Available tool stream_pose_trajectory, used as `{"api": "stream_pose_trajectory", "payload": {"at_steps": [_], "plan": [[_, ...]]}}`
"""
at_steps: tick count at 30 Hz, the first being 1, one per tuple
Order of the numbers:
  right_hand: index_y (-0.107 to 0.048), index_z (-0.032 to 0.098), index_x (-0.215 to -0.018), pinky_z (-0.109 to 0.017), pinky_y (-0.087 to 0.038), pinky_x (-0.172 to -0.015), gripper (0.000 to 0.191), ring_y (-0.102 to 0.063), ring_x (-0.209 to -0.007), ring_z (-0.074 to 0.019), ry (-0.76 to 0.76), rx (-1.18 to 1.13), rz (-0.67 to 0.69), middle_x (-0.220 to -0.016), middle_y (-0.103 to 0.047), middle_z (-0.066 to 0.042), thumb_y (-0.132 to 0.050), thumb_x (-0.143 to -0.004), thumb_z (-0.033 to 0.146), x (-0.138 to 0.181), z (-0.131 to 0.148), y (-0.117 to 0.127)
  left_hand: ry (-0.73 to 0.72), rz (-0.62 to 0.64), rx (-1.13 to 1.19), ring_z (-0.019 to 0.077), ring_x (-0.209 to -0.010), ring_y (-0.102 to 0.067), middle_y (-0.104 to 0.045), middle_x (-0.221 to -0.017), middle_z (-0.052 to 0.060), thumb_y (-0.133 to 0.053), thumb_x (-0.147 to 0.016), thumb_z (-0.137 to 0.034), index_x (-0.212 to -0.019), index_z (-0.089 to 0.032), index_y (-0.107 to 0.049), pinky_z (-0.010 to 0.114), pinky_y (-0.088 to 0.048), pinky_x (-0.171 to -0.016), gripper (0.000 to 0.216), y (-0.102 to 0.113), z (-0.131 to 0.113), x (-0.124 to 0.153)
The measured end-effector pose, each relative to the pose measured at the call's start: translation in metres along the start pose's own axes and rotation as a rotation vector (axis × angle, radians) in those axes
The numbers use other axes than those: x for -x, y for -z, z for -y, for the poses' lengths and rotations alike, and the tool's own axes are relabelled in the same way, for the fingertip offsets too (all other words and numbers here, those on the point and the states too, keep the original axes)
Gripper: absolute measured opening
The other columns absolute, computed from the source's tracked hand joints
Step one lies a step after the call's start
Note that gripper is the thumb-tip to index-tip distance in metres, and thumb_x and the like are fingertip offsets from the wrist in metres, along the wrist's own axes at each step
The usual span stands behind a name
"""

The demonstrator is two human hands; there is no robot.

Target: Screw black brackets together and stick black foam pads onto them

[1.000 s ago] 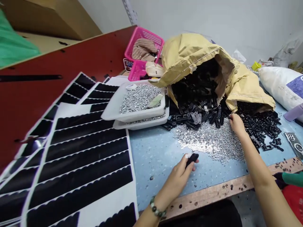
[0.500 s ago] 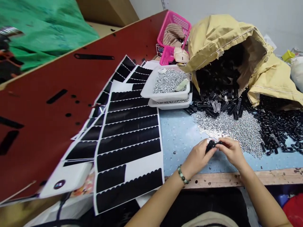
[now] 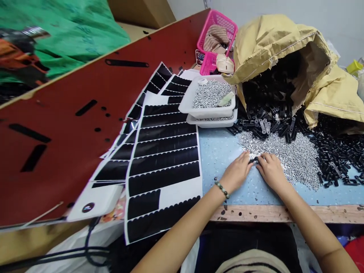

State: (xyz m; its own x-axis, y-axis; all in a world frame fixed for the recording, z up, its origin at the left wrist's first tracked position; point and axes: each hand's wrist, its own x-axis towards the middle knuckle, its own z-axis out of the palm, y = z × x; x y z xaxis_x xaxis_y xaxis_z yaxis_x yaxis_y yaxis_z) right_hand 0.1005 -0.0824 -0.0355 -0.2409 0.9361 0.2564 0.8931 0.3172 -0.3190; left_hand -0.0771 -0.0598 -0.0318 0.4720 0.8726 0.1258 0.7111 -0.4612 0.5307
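Observation:
My left hand (image 3: 237, 170), with a beaded bracelet at its wrist, has its fingers closed on a small black part (image 3: 254, 160). My right hand (image 3: 271, 170) pinches the same part from the other side, near the front edge of the metal pile. The part's exact kind is hidden by my fingers. Just beyond both hands lie loose silvery nuts (image 3: 253, 144), with a heap of small screws (image 3: 304, 163) to their right. Black flat links with holes (image 3: 264, 126) lie behind these, spilling from a yellow paper sack (image 3: 264, 45).
White trays (image 3: 187, 110) of screws stand left of the sack, before a pink basket (image 3: 202, 38). Printed black-and-white sheets (image 3: 170, 187) cover the left side. A red board (image 3: 65, 144) slants behind them. More black parts (image 3: 341, 151) spread at the right, by a second sack (image 3: 335, 94).
Both hands have moved forward, closer to the nuts, with the black part between them. The view has shifted slightly, so the surroundings sit farther right.

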Motion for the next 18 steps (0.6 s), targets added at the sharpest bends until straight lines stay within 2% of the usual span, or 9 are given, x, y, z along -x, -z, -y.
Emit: {"api": "stream_pose_trajectory", "payload": {"at_steps": [2,4,8,11,13,15,18], "plan": [[-0.062,0.020,-0.110,-0.039,-0.044,-0.081,0.023,-0.054,-0.095,-0.0245,0.041,0.054,0.017,-0.107,-0.063,-0.010,-0.049,-0.092,0.020,0.008,0.001,-0.007,-0.069,0.047,-0.036,0.0254,-0.133,-0.041,-0.045,-0.141,0.017,-0.036,-0.097,-0.032,-0.133,-0.010,-0.039,0.043,-0.038,-0.108,0.042,-0.012,-0.001,0.009],[-0.064,0.020,-0.105,-0.036,-0.044,-0.079,0.021,-0.054,-0.091,-0.0220,0.072,0.038,0.015,-0.102,-0.064,-0.009,-0.047,-0.093,0.017,0.024,0.000,-0.009,-0.136,0.074,-0.039,0.0238,-0.134,-0.039,-0.044,-0.142,0.015,-0.034,-0.098,-0.032,-0.130,-0.012,-0.043,0.043,-0.035,-0.111,0.038,-0.019,-0.005,0.027],[-0.063,0.019,-0.093,-0.037,-0.042,-0.079,0.015,-0.053,-0.087,-0.0218,0.014,-0.003,-0.015,-0.093,-0.062,-0.008,-0.048,-0.093,0.024,0.053,-0.002,-0.001,-0.209,0.127,0.073,0.0217,-0.134,-0.039,-0.047,-0.141,0.011,-0.034,-0.099,-0.034,-0.132,-0.017,-0.041,0.043,-0.035,-0.111,0.037,-0.012,-0.010,0.058],[-0.061,0.019,-0.097,-0.039,-0.042,-0.081,0.016,-0.052,-0.091,-0.0241,-0.057,-0.036,-0.053,-0.098,-0.060,-0.010,-0.051,-0.092,0.030,0.055,0.003,0.006,-0.100,0.075,0.232,0.0216,-0.129,-0.046,-0.052,-0.135,0.010,-0.032,-0.099,-0.034,-0.133,-0.019,-0.039,0.043,-0.041,-0.105,0.037,0.007,-0.007,0.062],[-0.059,0.019,-0.106,-0.039,-0.042,-0.083,0.021,-0.051,-0.097,-0.0251,-0.021,-0.080,-0.036,-0.105,-0.059,-0.011,-0.052,-0.091,0.032,0.048,0.011,0.004,0.055,-0.013,0.307,0.0212,-0.111,-0.057,-0.059,-0.118,0.009,-0.032,-0.099,-0.035,-0.120,-0.019,-0.048,0.039,-0.048,-0.093,0.031,0.019,-0.003,0.058],[-0.058,0.020,-0.113,-0.040,-0.042,-0.085,0.026,-0.051,-0.099,-0.0257,0.044,-0.099,0.016,-0.109,-0.059,-0.011,-0.053,-0.090,0.033,0.039,0.020,-0.001,0.171,-0.093,0.337,0.0189,-0.091,-0.060,-0.060,-0.099,0.006,-0.034,-0.098,-0.035,-0.101,-0.019,-0.053,0.034,-0.050,-0.081,0.025,0.029,-0.002,0.053],[-0.062,0.022,-0.104,-0.041,-0.041,-0.082,0.018,-0.052,-0.092,-0.0251,0.089,-0.063,0.080,-0.101,-0.062,-0.010,-0.051,-0.092,0.030,0.028,0.028,-0.009,0.200,-0.138,0.341,0.0180,-0.086,-0.057,-0.056,-0.090,0.004,-0.039,-0.095,-0.033,-0.089,-0.019,-0.052,0.032,-0.048,-0.080,0.020,0.038,-0.003,0.047]]}}
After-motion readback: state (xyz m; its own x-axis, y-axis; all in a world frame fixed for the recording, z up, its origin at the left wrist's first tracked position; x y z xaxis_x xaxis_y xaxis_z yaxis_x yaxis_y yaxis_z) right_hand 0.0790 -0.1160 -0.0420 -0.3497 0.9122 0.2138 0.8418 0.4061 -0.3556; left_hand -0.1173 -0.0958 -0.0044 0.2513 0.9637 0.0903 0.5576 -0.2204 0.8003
